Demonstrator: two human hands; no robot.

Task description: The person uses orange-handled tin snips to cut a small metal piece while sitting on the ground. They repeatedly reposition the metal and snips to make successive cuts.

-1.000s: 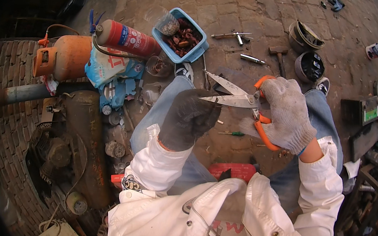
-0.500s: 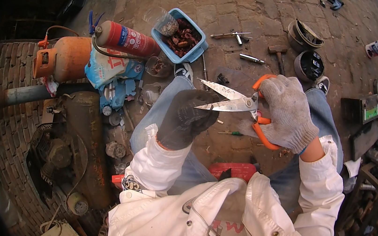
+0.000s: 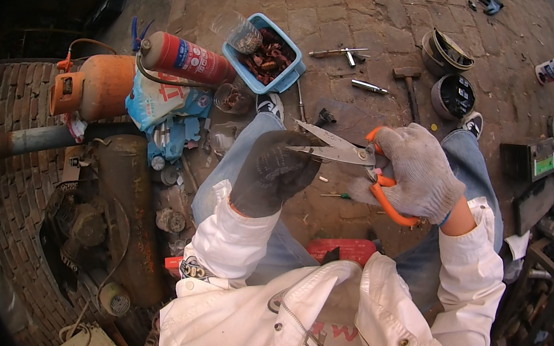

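My right hand [image 3: 422, 173], in a pale grey knit glove, grips the orange-handled shears [image 3: 357, 154]. Their long steel blades are partly apart and point left, reaching over my left hand [image 3: 270, 172]. That hand wears a dark glove and is closed beside the lower blade; what is inside its fingers I cannot make out. Below the shears, a small screwdriver [image 3: 345, 196] with a green handle lies on the brick ground between my legs.
A blue bin [image 3: 293, 73] of reddish scrap, fire extinguisher [image 3: 194, 60], orange gas cylinder [image 3: 104, 86] and blue bag [image 3: 160, 110] lie left. A hammer [image 3: 410, 89], metal containers [image 3: 451, 96] and white bottle [image 3: 551, 72] stand or lie ahead. A battery [image 3: 531, 159] sits right.
The upper blade has dropped since a second ago and the gap between the blades is narrower. The fingers and thumb of my right hand have shifted slightly downward with the handles.
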